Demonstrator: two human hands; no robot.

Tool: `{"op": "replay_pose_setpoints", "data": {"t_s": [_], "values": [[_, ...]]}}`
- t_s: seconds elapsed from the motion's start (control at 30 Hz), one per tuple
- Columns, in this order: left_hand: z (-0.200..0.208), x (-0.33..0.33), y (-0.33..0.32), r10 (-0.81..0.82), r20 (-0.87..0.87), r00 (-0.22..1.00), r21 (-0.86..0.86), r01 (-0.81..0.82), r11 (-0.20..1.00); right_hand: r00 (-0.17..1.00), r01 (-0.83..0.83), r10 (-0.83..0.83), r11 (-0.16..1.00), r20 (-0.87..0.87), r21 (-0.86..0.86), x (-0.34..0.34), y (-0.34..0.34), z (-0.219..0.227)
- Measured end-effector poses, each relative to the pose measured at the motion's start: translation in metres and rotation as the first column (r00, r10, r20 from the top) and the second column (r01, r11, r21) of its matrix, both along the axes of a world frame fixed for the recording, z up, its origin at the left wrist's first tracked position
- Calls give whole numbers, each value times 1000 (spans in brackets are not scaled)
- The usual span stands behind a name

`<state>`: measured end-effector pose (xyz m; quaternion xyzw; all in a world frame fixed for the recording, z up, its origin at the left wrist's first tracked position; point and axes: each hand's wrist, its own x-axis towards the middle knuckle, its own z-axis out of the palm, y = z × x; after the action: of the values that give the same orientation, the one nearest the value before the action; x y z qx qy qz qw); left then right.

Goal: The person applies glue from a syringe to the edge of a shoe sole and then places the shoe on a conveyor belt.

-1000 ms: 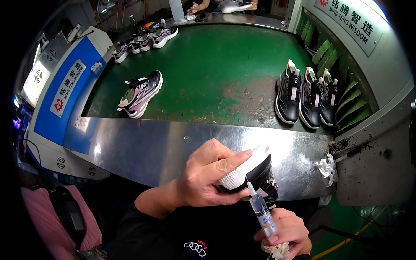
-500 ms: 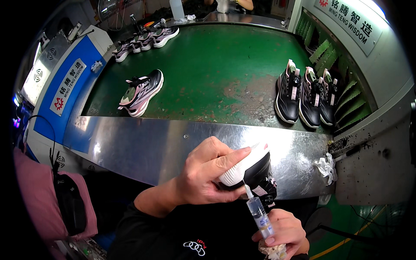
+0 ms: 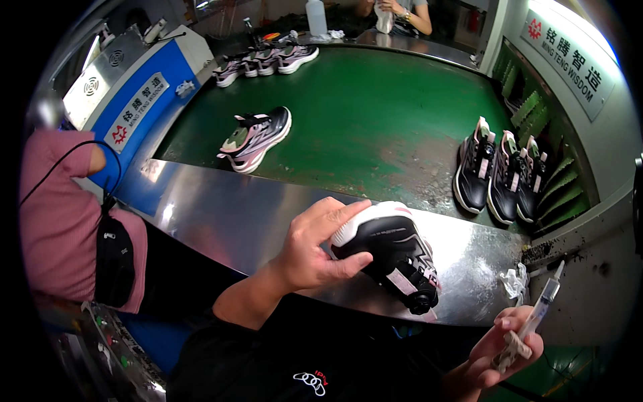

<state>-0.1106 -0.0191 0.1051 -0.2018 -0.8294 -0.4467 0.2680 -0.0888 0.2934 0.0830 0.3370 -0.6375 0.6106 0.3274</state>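
Note:
My left hand (image 3: 315, 251) grips a black sneaker (image 3: 385, 249) with a white sole by its toe end, fingers over the sole edge and thumb on the upper. The shoe is tilted above the metal ledge, its dial and pale pink strap facing down toward me. Off to the right, my right hand (image 3: 506, 345) is closed around a clear syringe (image 3: 540, 305), its thin tip pointing up and away from the shoe. Something whitish and crumpled-looking sits at the syringe's lower end among the fingers.
Beyond the metal ledge (image 3: 221, 208) lies a green belt (image 3: 362, 107). It carries one sneaker (image 3: 258, 139) at left, several at far left (image 3: 264, 61) and three at right (image 3: 474, 167). Crumpled tissue (image 3: 514, 280) lies by the machine wall. Another person (image 3: 60, 221) is at left; another (image 3: 415, 17) across.
The syringe has left the shoe's sole edge and swung right in my right hand. My left hand has turned the shoe so more of its upper shows. The whole view has shifted.

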Motion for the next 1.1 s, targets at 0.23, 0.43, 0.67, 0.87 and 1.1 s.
{"op": "replay_pose_setpoints", "data": {"t_s": [0.23,0.43,0.67,0.87,1.1], "values": [[-24,5,-41,19,399,917,263,-134,955,916,192,-216,976,339,105,-11,15,-46],[-78,50,-78,-578,631,517,773,-363,520,835,163,-198,980,513,113,-10,39,-85],[-95,60,-19,-835,414,362,882,-387,269,786,66,-114,993,608,101,-2,42,-92],[-98,-63,31,-799,417,432,909,-203,365,729,-3,-15,1000,684,25,4,35,-90],[-97,-107,65,-765,575,289,818,-226,529,627,97,-191,981,755,168,11,55,-74]]}}
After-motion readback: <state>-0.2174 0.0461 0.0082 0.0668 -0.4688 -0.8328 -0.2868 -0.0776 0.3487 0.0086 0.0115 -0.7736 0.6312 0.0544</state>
